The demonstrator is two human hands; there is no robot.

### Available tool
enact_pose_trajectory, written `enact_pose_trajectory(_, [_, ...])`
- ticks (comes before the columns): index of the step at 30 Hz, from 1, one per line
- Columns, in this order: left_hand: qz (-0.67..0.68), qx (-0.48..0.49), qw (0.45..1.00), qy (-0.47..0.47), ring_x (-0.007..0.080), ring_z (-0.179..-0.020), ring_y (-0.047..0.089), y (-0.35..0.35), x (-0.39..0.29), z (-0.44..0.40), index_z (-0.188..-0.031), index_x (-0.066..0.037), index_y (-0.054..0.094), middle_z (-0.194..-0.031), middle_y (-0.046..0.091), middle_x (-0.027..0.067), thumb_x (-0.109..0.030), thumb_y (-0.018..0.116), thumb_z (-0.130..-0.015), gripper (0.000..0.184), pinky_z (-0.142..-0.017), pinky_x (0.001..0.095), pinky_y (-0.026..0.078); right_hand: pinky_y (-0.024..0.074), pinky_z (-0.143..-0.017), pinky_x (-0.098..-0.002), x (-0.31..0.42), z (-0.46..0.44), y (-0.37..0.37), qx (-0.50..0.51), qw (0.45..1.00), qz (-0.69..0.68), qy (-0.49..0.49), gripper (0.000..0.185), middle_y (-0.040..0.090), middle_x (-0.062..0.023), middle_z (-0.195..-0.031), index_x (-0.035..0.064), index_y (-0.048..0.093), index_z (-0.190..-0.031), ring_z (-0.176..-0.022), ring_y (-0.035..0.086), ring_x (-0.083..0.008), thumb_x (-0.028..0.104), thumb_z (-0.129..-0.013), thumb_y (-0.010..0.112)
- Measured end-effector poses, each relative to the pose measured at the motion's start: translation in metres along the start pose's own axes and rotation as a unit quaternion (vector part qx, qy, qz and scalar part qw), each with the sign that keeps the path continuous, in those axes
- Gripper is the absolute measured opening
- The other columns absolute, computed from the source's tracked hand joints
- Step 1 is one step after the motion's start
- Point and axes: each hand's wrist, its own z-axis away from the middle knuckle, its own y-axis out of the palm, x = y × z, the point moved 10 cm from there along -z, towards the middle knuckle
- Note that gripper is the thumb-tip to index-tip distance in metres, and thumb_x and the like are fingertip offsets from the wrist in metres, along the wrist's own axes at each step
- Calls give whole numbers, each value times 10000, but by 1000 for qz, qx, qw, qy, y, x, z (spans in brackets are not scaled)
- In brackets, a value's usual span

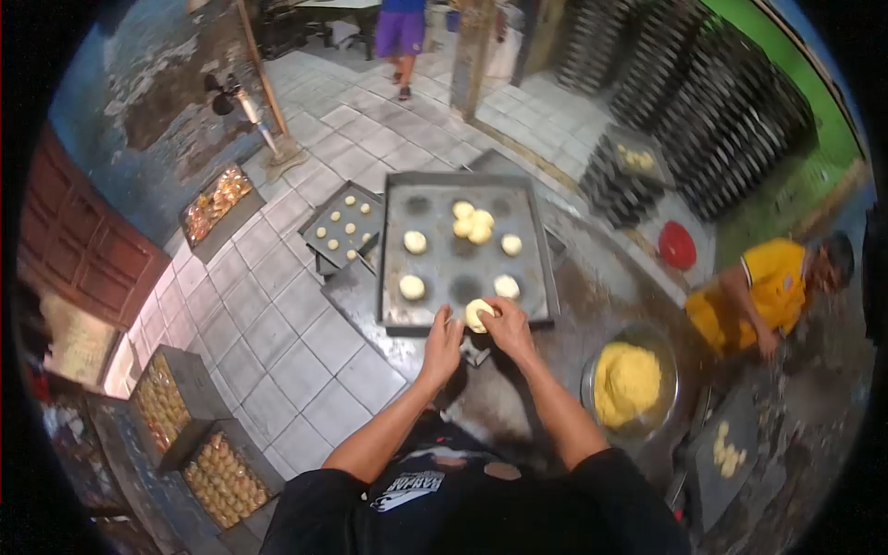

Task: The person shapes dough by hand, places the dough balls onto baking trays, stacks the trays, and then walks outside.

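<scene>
A dark square tray (437,268) lies in front of me, with several pale dough balls on it. Some are spaced apart, and a small cluster (473,223) sits near the upper middle. My right hand (507,326) pinches one dough ball (478,315) at the tray's near edge. Just left of it, my left hand (445,340) is raised at the same edge with its fingers close together; whether anything is between them is too small to tell.
A metal bowl (671,400) of yellow filling stands at the right, near a person in yellow (775,287). A smaller tray (324,242) with dough balls is left. Boxes of bread (227,479) line the lower left. Tray stacks (712,102) and a walking person (400,37) are behind.
</scene>
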Motion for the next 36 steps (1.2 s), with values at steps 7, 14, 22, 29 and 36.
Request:
enact_pose_trajectory(7, [80, 162, 979, -91, 113, -715, 535, 132, 9, 148, -890, -71, 577, -785, 557, 23, -375, 442, -1080, 382, -625, 296, 445, 517, -862, -376, 28, 227, -121, -212, 973, 61, -75, 347, 653, -153, -956, -14, 671, -1121, -945, 660, -303, 189, -847, 738])
enact_pose_trajectory(14, [49, 253, 961, -95, 76, -652, 482, 202, 7, 274, -832, -94, 540, -737, 503, -9, -401, 489, -1061, 386, -568, 271, 406, 515, -827, -246, -56, 369, -147, -242, 905, -323, 132, 293, 684, -36, -985, -22, 625, -1208, -941, 639, -95, 74, -940, 691])
enact_pose_trajectory(22, [-166, 440, 874, -122, 226, -1147, 595, 198, 135, 299, -1373, -26, 520, -1280, 617, 102, -155, 576, -966, 431, -966, 357, 480, 532, -766, -412, -57, 393, -159, -217, 957, 185, 54, 200, 646, -129, -854, 47, 660, -1101, -796, 637, -298, 107, -910, 661])
enact_pose_trajectory(29, [-31, 493, 857, -144, 156, -1133, 613, 261, 113, 269, -1353, -40, 553, -1238, 652, 54, 23, 627, -902, 462, -1021, 301, 458, 525, -892, -372, -180, 357, -311, -374, 896, -37, 238, 312, 705, -170, -1121, 44, 723, -1114, -1027, 682, -303, 231, -865, 723])
enact_pose_trajectory(36, [4, 509, 848, -144, 135, -1099, 621, 322, 60, 201, -1311, -26, 530, -1178, 653, 41, 68, 776, -772, 600, -988, 288, 488, 539, -855, -403, -237, 291, -354, -347, 898, 199, 182, 306, 681, -230, -1084, -32, 705, -1095, -937, 686, -332, 152, -852, 732])
